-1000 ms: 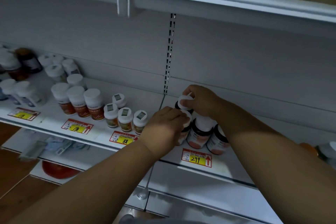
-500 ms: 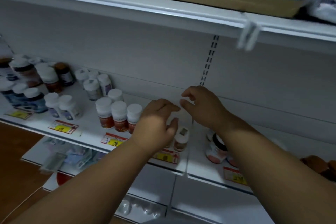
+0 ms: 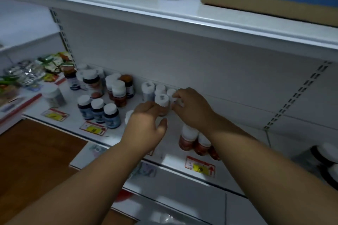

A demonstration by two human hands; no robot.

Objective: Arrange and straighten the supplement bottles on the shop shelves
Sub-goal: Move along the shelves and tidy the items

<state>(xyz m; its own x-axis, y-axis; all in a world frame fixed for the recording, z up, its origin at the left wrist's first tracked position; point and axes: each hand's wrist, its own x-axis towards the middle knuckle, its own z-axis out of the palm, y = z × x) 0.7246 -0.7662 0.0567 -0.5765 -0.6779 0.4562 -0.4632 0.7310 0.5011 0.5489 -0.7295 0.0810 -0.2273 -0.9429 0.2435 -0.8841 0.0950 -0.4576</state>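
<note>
— What changed?
— Both hands have shifted left to the small white-capped bottles (image 3: 161,101) at the shelf (image 3: 170,157) back.
— Fingers?
— Right hand (image 3: 192,107) pinches one cap; left hand (image 3: 146,126) curls round another.
— Counts?
— Three blue bottles (image 3: 98,113), three red bottles (image 3: 196,140) in front.

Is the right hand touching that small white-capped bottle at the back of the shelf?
Touching. The head view shows the right hand with its fingertips curled round the white cap of the small bottle, no gap between them.
</note>
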